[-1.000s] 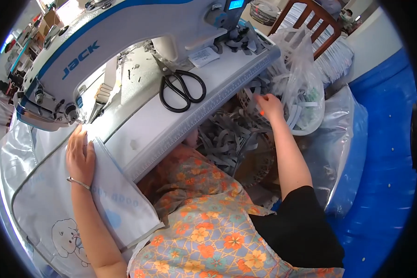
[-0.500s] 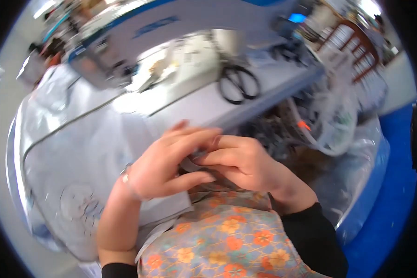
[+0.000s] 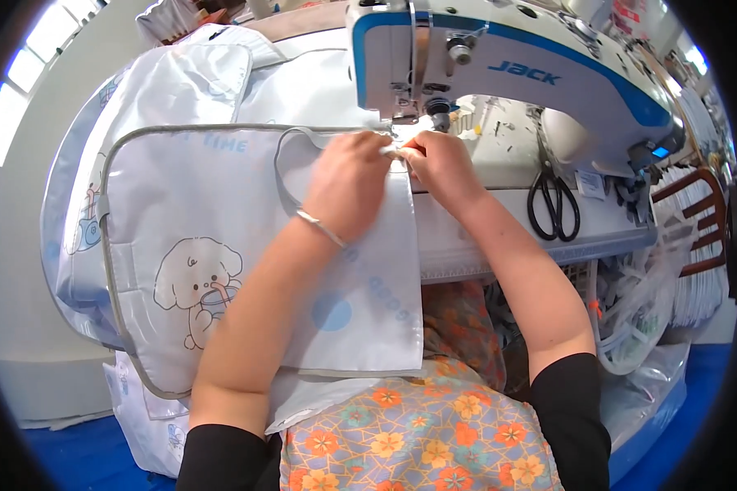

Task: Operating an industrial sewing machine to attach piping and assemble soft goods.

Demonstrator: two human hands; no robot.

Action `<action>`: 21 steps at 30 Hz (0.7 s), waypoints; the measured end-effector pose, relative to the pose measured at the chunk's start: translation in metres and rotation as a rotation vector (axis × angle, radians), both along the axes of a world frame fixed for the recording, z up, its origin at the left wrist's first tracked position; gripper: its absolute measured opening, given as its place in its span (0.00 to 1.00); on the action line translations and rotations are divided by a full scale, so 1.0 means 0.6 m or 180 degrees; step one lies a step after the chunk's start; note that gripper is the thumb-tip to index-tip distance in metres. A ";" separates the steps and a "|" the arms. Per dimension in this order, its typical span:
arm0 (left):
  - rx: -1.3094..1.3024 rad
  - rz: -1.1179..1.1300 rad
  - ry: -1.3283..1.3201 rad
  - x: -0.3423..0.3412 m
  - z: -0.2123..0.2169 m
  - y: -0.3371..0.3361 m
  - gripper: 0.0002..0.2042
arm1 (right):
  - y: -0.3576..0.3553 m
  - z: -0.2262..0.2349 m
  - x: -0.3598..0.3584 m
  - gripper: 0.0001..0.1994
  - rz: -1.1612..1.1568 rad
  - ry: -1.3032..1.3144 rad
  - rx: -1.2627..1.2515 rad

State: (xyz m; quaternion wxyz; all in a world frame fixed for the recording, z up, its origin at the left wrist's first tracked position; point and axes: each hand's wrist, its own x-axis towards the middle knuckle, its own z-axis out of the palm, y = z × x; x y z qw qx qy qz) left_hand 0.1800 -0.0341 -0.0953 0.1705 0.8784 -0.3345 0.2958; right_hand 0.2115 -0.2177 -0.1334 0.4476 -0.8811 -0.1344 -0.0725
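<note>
A white plastic-coated fabric panel (image 3: 368, 327) with grey edging and a cartoon dog lies across the sewing table. My left hand (image 3: 350, 184) rests over its upper edge, fingers curled and closed on a narrow grey strap (image 3: 280, 168) that loops out to the left. Fingertip to fingertip with it, my right hand (image 3: 444, 168) pinches a pale bit that looks like the strap's end; the fingers partly hide it. Both hands are just in front of the needle area of a white and blue sewing machine (image 3: 483, 61). Black-handled scissors (image 3: 553, 209) lie right of my right hand.
More printed white panels (image 3: 172, 90) are heaped at the back left. Thread scraps (image 3: 504, 131) dot the machine bed. A clear plastic bag (image 3: 630, 319) hangs at the table's right, near a brown wooden chair (image 3: 704, 221).
The view has swung, bringing the machine head to the upper right. My hands have moved from near my lap up to the panel's edge by the needle, and the panel now lies spread under them.
</note>
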 end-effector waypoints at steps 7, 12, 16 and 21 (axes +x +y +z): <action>-0.0121 -0.0226 0.0417 0.010 -0.071 0.005 0.11 | 0.000 -0.013 -0.013 0.05 -0.0122 -0.1149 -0.0608; -0.0257 -0.0272 0.0201 0.014 -0.070 0.000 0.08 | 0.002 -0.014 -0.028 0.07 -0.0006 -0.1090 -0.1096; -0.0141 -0.0109 0.0413 0.012 -0.067 -0.003 0.09 | 0.002 -0.008 -0.027 0.09 0.0038 -0.0883 -0.1305; 0.0091 0.0102 0.0521 0.015 -0.065 -0.009 0.09 | -0.003 -0.002 -0.035 0.08 0.0235 -0.0869 -0.1548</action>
